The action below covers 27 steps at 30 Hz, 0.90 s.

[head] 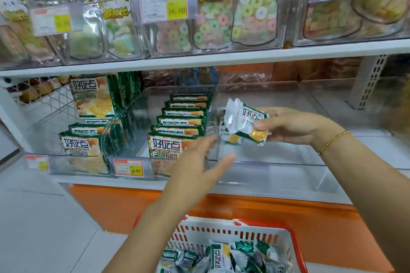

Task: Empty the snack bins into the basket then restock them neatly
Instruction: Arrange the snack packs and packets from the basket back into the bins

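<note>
**Packets held over the clear bin during restocking**

Right hand point(292, 126) pinched a small bunch of snack packets point(246, 122) between thumb and fingers, above the inside of the clear bin point(277, 175) on the lower shelf point(255, 190) and near its left wall. The exact number of packets could not be told. Their long axes ran steeply, with the crimped upper ends leaning left and the printed faces turned to the camera. Left hand point(199, 162) was spread, fingers straight, holding nothing, and reached toward the front of the same bin's left wall.

The neighbouring bin point(147, 166) held green packs point(177, 126) standing on edge in one row from front to back, faces forward; a price label point(128, 167) was fixed to its front. The basket point(221, 234), white with a red handle, stood below the shelf and held loose packets point(221, 257) lying at mixed angles. On the upper shelf, clear bins held pouches of ring sweets point(213, 24).
</note>
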Tool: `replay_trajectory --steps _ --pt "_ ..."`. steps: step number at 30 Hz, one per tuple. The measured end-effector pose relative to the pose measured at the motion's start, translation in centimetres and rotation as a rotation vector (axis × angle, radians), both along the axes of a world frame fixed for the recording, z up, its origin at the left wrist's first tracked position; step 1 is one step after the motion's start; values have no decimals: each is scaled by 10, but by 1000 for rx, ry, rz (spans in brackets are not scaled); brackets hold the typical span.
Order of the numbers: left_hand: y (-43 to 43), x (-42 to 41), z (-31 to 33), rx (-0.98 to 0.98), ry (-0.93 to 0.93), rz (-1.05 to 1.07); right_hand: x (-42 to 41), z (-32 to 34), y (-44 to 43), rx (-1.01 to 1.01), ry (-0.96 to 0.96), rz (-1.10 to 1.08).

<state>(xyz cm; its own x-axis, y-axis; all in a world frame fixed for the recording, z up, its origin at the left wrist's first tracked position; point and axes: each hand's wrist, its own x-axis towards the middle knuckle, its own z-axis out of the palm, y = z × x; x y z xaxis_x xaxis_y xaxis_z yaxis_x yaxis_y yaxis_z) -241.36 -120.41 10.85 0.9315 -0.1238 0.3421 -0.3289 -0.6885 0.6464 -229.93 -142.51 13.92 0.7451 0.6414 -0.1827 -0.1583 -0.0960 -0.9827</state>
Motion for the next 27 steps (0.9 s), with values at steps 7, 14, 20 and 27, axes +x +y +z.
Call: replay_trajectory --steps 7,14,20,27 --pt "-12 8 -43 335 -150 -73 43 -46 24 -558 -52 -319" --pt "-7 10 -44 267 -229 -49 37 -48 58 -958 -475 -260" --pt "-1 -6 -42 171 -243 -35 42 -51 80 -1039 -417 -298" --pt "11 -35 -50 99 -210 34 32 -52 77 -859 -326 -440"
